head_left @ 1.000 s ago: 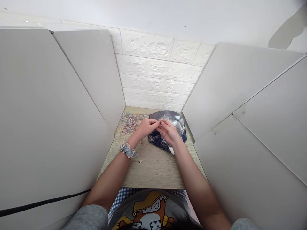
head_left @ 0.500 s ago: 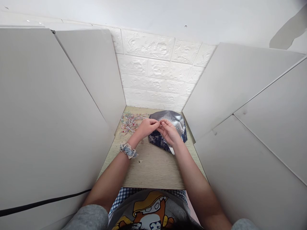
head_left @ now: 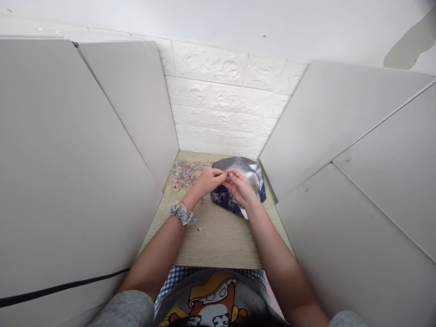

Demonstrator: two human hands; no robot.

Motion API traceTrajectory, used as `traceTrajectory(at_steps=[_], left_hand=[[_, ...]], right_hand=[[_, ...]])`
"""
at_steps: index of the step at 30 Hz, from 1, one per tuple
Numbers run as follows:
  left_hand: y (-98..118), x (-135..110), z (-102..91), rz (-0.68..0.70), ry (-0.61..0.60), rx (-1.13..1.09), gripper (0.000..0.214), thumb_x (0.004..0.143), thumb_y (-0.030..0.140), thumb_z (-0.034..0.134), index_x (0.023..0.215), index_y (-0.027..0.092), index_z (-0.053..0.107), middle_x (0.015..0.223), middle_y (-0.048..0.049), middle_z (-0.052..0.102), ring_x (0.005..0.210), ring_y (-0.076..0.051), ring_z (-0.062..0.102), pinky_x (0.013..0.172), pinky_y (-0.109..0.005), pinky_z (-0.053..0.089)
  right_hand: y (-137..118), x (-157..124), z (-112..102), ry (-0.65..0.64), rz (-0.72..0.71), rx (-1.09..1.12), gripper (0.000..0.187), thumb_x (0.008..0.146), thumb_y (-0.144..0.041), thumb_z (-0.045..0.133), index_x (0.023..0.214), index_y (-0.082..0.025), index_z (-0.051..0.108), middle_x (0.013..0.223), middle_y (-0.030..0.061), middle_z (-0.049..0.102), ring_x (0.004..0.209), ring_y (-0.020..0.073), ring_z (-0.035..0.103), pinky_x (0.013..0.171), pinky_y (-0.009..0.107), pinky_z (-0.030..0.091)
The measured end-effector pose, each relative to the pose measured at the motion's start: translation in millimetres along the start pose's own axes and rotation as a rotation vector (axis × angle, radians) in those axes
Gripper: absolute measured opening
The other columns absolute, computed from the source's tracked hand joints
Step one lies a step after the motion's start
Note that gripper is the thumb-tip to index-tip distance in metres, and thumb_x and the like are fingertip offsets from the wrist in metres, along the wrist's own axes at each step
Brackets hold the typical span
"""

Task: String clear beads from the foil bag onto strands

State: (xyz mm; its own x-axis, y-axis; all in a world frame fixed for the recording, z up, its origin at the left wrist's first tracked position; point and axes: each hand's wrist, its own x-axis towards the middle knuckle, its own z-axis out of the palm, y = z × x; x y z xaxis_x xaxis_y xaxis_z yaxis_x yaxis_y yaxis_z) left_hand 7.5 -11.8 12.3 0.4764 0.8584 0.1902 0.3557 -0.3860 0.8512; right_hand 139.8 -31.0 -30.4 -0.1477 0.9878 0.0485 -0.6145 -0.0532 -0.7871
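Observation:
Fingertips of my left hand (head_left: 210, 180) and my right hand (head_left: 240, 187) meet in a pinch above the table, in front of a silver-lined bag. Both hands are closed; whatever lies between the fingertips is too small to make out. The dark blue patterned bag (head_left: 223, 200) lies with its shiny silver inside (head_left: 243, 165) facing up, partly covered by my right hand. Left of my left hand is a heap of colourful bead strings (head_left: 185, 175). A light blue scrunchie (head_left: 183, 213) circles my left wrist.
A tiny light-and-dark item (head_left: 199, 229) lies on the wooden tabletop (head_left: 218, 247) near my left forearm. White panels (head_left: 136, 100) (head_left: 327, 118) rise on both sides, and a white brick-patterned wall (head_left: 218, 95) stands behind. A black cable (head_left: 64, 287) runs at lower left.

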Motion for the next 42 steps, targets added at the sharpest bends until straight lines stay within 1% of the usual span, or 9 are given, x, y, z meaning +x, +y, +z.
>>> traceTrajectory(at_steps=[6, 9, 13, 19, 24, 30, 34, 37, 42], left_hand=[[1.2, 0.2, -1.2, -0.014, -0.017, -0.027, 0.029, 0.07, 0.033, 0.039, 0.048, 0.014, 0.038, 0.048, 0.0041, 0.031, 0.049, -0.006, 0.029, 0.047, -0.02, 0.022], [-1.6, 1.3, -1.2, -0.043, -0.057, -0.06, 0.033, 0.072, 0.037, 0.04, 0.048, 0.014, 0.039, 0.046, 0.0042, 0.034, 0.047, -0.006, 0.03, 0.046, -0.02, 0.022], [-4.7, 1.9, -2.1, -0.093, -0.12, -0.111, 0.037, 0.073, 0.041, 0.04, 0.047, 0.014, 0.038, 0.041, 0.005, 0.031, 0.041, -0.005, 0.026, 0.042, -0.02, 0.019], [-0.6, 0.5, -4.9, -0.135, -0.187, -0.194, 0.037, 0.072, 0.041, 0.042, 0.046, 0.014, 0.038, 0.039, 0.0054, 0.029, 0.038, -0.004, 0.025, 0.04, -0.02, 0.017], [-1.1, 1.2, -3.9, -0.166, -0.194, -0.203, 0.038, 0.072, 0.041, 0.043, 0.046, 0.014, 0.038, 0.038, 0.0049, 0.031, 0.037, -0.004, 0.025, 0.04, -0.02, 0.017], [-1.8, 2.0, -1.3, -0.167, -0.171, -0.217, 0.041, 0.072, 0.047, 0.041, 0.046, 0.014, 0.041, 0.039, 0.0042, 0.034, 0.036, -0.004, 0.027, 0.039, -0.02, 0.018], [-0.5, 2.3, -1.1, -0.171, -0.154, -0.238, 0.037, 0.072, 0.042, 0.042, 0.048, 0.014, 0.042, 0.04, 0.0046, 0.035, 0.036, -0.004, 0.029, 0.039, -0.02, 0.02], [-2.8, 3.0, -0.7, -0.175, -0.148, -0.27, 0.027, 0.071, 0.034, 0.043, 0.053, 0.014, 0.047, 0.044, 0.0044, 0.039, 0.037, -0.004, 0.03, 0.038, -0.019, 0.021], [-8.1, 3.5, -0.4, -0.151, -0.163, -0.289, 0.019, 0.07, 0.027, 0.041, 0.061, 0.014, 0.05, 0.053, 0.0032, 0.045, 0.039, -0.003, 0.037, 0.037, -0.017, 0.025]], right_hand=[[-0.4, -0.4, 0.4, 0.005, 0.004, -0.029, 0.008, 0.069, -0.021, 0.059, 0.075, -0.02, 0.055, 0.074, -0.0023, 0.06, 0.076, 0.0079, 0.057, 0.081, 0.024, 0.045], [-1.4, -0.3, 0.6, 0.018, 0.019, -0.061, 0.009, 0.067, -0.022, 0.061, 0.072, -0.018, 0.055, 0.074, -0.0015, 0.061, 0.075, 0.0089, 0.058, 0.081, 0.025, 0.045], [-3.3, -1.2, 0.4, 0.029, 0.026, -0.126, 0.013, 0.064, -0.024, 0.064, 0.067, -0.018, 0.054, 0.071, -0.0006, 0.062, 0.071, 0.0107, 0.059, 0.08, 0.028, 0.045], [-6.3, -2.4, 0.7, 0.021, -0.003, -0.254, 0.015, 0.064, -0.029, 0.063, 0.068, -0.017, 0.053, 0.069, -0.0011, 0.059, 0.067, 0.0109, 0.058, 0.078, 0.031, 0.046], [-6.2, -2.0, 0.5, 0.003, -0.021, -0.399, 0.017, 0.068, -0.034, 0.057, 0.067, -0.018, 0.052, 0.066, -0.0019, 0.056, 0.066, 0.01, 0.055, 0.079, 0.032, 0.045], [-7.7, -3.3, 4.0, -0.016, -0.032, -0.433, 0.015, 0.07, -0.033, 0.054, 0.067, -0.019, 0.049, 0.064, -0.003, 0.051, 0.064, 0.0092, 0.052, 0.078, 0.031, 0.044], [-7.8, -4.1, 6.3, 0.028, -0.073, -0.398, 0.015, 0.071, -0.032, 0.053, 0.065, -0.02, 0.046, 0.064, -0.0042, 0.047, 0.064, 0.0088, 0.051, 0.077, 0.031, 0.045], [-7.3, -3.9, 6.9, 0.096, -0.114, -0.387, 0.016, 0.071, -0.033, 0.052, 0.067, -0.02, 0.045, 0.066, -0.0041, 0.047, 0.066, 0.0088, 0.05, 0.076, 0.03, 0.045], [-8.2, -4.4, 8.1, 0.144, -0.154, -0.422, 0.017, 0.07, -0.036, 0.052, 0.071, -0.021, 0.044, 0.067, -0.0033, 0.047, 0.068, 0.0105, 0.049, 0.075, 0.032, 0.045]])
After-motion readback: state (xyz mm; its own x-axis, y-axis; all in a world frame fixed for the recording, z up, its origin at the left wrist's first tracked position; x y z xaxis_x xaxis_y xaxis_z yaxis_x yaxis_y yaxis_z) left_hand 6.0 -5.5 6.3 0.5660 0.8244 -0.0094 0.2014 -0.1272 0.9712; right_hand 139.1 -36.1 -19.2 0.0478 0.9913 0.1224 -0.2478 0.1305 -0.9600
